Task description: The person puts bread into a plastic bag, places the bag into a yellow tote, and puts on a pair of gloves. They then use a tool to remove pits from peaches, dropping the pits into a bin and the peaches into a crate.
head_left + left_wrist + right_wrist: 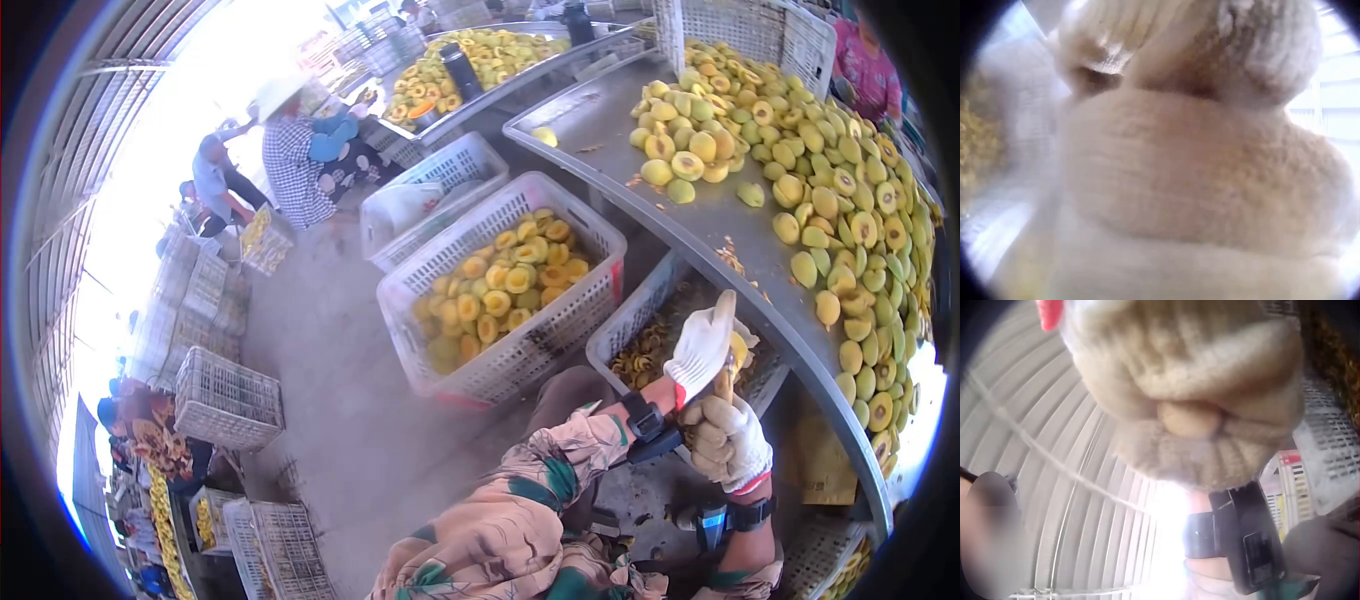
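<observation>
In the head view, my left hand, in a white knit glove, pinches a yellow fruit and has one finger extended upward. Just below it, my gloved right hand curls round a brownish handle that meets the fruit; its working end is hidden. The rounded tan end of the handle pokes out of the curled right hand in the right wrist view. Glove fabric of the left hand fills most of the left wrist view, blurred, and the fruit cannot be made out there.
Beneath the hands stands a crate with dark scraps. A larger crate of halved fruit is to its left. The metal table on the right bears a large fruit heap. Other people and stacked crates are farther left.
</observation>
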Tool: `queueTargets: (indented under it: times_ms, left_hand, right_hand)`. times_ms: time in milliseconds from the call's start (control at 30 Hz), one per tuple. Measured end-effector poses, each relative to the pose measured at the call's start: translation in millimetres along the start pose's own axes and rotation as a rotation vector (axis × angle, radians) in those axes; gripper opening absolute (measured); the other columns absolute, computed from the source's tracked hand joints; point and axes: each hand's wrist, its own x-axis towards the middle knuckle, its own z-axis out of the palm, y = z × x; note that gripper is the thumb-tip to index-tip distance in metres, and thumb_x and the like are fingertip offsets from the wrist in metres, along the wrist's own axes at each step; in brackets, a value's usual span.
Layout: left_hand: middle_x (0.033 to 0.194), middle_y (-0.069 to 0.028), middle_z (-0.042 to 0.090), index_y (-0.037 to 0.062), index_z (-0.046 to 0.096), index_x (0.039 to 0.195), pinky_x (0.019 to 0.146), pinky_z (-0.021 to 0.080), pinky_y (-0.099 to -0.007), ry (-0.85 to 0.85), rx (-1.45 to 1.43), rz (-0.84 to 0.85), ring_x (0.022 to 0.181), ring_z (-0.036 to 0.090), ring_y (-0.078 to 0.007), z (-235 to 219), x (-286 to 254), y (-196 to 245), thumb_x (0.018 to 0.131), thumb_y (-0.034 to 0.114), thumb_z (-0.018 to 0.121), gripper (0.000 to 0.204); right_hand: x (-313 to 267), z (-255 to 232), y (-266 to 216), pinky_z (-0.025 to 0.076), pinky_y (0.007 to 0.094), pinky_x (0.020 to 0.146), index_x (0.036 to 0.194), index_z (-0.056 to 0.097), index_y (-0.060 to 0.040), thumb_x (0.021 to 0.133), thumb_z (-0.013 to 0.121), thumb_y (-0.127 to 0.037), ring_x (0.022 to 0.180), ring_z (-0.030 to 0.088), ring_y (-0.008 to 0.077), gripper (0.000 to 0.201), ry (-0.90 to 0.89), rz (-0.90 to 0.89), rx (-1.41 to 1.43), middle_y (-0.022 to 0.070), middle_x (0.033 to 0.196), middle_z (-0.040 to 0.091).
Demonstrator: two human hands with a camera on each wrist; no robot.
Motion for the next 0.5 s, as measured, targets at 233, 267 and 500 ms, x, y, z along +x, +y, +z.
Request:
queueTargets:
  times_ms: [233, 267, 500]
  left_hand:
    - [0.064, -0.0106, 0.063, -0.0008, 0.066, 0.079, 0.05, 0.048, -0.0295, 0.011, 0.073, -0.027, 0.053, 0.059, -0.0179, -8, 12, -6, 0.096, 0.057, 0.041, 0.065]
    - [0.064, -0.0101, 0.063, 0.0, 0.065, 0.079, 0.051, 0.048, -0.0297, -0.003, 0.019, -0.063, 0.053, 0.059, -0.0179, -9, 13, -10, 0.096, 0.057, 0.041, 0.064]
    - [0.075, -0.0131, 0.063, 0.0002, 0.059, 0.096, 0.055, 0.051, -0.0345, -0.313, -0.562, -0.382, 0.062, 0.061, -0.0251, -7, -11, 21, 0.094, 0.063, 0.037, 0.067]
  right_hand:
    - [8, -2, 6, 0.028, 0.0226, 0.031, 0.088, 0.057, 0.0039, 0.095, 0.051, -0.02, 0.034, 0.033, 0.0059, 0.026, -0.004, -0.066, -0.007, -0.0039, 0.051, 0.04]
    - [9, -5, 7, 0.028, 0.0228, 0.031, 0.088, 0.057, 0.0039, 0.096, 0.05, -0.021, 0.034, 0.033, 0.0059, 0.027, -0.031, -0.059, 0.04, -0.0044, 0.051, 0.039]
    - [14, -20, 6, 0.029, 0.0225, 0.032, 0.09, 0.053, 0.0039, 0.099, 0.042, -0.017, 0.033, 0.032, 0.0055, 0.026, -0.205, -0.049, 0.342, -0.0068, 0.049, 0.034]
